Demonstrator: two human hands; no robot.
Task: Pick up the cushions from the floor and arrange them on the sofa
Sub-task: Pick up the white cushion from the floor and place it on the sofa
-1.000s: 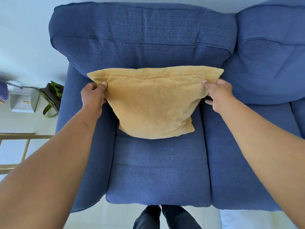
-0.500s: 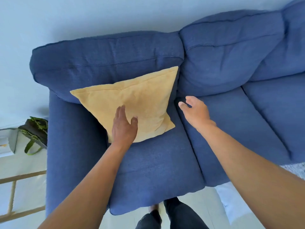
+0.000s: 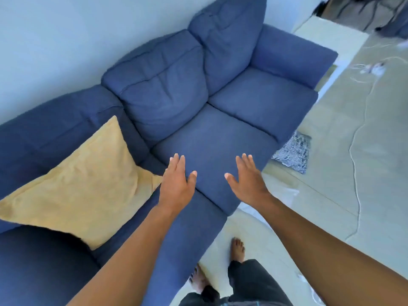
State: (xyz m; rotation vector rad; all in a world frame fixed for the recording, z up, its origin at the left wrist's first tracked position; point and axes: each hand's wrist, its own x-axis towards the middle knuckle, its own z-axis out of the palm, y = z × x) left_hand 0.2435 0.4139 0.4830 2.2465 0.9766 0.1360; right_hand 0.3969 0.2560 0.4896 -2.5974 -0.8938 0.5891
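Hands: left (image 3: pixel 176 184) flat, empty | right (image 3: pixel 248 182) flat, empty

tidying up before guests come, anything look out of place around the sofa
Yes: a black-and-white patterned cushion lies on the floor by the sofa front. A white cable trails loose across the floor. The yellow cushion leans properly; both hands are empty.
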